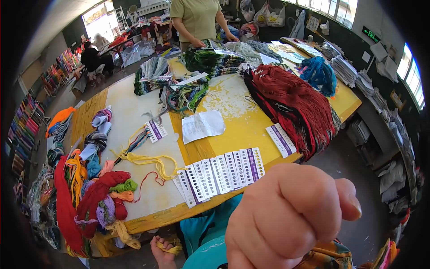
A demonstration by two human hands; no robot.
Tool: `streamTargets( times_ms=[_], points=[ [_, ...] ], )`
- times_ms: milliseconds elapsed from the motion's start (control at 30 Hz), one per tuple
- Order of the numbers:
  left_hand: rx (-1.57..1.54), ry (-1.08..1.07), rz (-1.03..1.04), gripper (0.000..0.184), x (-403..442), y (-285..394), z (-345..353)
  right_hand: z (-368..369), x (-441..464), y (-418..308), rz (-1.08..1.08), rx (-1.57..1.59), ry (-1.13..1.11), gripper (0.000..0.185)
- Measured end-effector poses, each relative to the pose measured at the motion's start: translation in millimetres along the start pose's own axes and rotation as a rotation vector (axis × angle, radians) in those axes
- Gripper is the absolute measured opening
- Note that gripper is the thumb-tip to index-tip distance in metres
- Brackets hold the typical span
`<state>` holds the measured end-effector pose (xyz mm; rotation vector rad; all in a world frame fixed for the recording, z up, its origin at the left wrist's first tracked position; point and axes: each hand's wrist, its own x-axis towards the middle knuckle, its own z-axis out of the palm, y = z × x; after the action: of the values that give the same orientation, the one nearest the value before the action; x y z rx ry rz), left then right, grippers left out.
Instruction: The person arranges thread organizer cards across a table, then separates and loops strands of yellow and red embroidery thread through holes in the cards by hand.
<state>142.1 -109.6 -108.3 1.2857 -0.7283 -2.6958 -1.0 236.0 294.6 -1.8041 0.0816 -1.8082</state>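
Observation:
Very close to the camera, my right hand (284, 215) is closed with its fingers curled in. Whatever it may hold is hidden. Down below the table's front edge, my left hand (162, 252) has its fingers wrapped round a small bundle of yellow thread (174, 248). On the front edge lies a fanned row of white punched thread cards (219, 172). A hank of yellow thread (152, 160) reaches the leftmost cards. Behind it, another punched card (155, 131) has several coloured threads tied to it.
A heap of coloured skeins (96, 197) covers the table's left end. Dark red thread (291, 101) with a punched card (281, 140) hangs over the right edge. A creased paper (204, 126) lies mid-table. Across the table, a person (195, 22) touches green skeins (201, 58).

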Motion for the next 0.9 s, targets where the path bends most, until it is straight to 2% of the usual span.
streamTargets(
  times_ms=[100, 300, 367, 400, 433, 500, 567, 633, 700, 733, 800, 900],
  points=[
    [0.003, 0.012, 0.003, 0.017, -4.0, 0.0, -2.2, 3.4, 1.0, -3.2, 0.007, -0.014, -0.025, 0.027],
    [0.216, 0.096, 0.126, 0.021, -23.4, -2.8, 6.9, 0.6, 3.8, 10.3, 0.009, -0.024, -0.055, 0.028],
    [0.638, 0.108, 0.451, 0.022, -31.6, -7.3, 13.9, 6.3, -6.4, 13.5, -0.042, -0.114, -0.105, 0.03],
    [0.766, 0.1, 0.496, 0.024, -31.3, -4.6, 14.1, 8.4, -6.2, 13.5, -0.044, -0.112, -0.105, 0.03],
    [0.767, 0.103, 0.497, 0.024, -33.7, -4.4, 14.0, 11.0, -4.2, 13.3, -0.084, -0.16, -0.056, 0.03],
    [1.181, 0.036, 0.826, 0.025, -39.5, -3.4, 16.2, 12.1, 0.7, 12.2, -0.125, -0.204, -0.012, 0.032],
    [1.155, 0.018, 0.778, 0.025, -37.5, 1.8, 14.7, 9.1, 5.1, 9.7, -0.151, -0.28, -0.182, 0.032],
    [1.13, -0.003, 0.729, 0.025, -44.1, 4.5, 25.1, 11.7, 1.4, 10.0, -0.183, -0.321, -0.163, 0.032],
    [0.806, -0.041, 0.526, 0.026, -58.4, 10.0, 40.5, 15.3, -4.6, 12.2, -0.244, -0.399, -0.128, 0.031],
    [0.807, -0.042, 0.526, 0.026, -66.0, 14.0, 48.6, 16.5, -7.1, 13.2, -0.274, -0.437, -0.111, 0.031],
    [0.591, -0.062, 0.408, 0.028, -75.5, 19.0, 60.7, 17.2, -9.3, 12.4, -0.303, -0.481, -0.09, 0.031],
    [0.562, -0.103, 0.443, 0.029, -72.0, 21.5, 61.0, 17.3, -11.4, 12.6, -0.323, -0.567, -0.128, 0.03]
  ],
)
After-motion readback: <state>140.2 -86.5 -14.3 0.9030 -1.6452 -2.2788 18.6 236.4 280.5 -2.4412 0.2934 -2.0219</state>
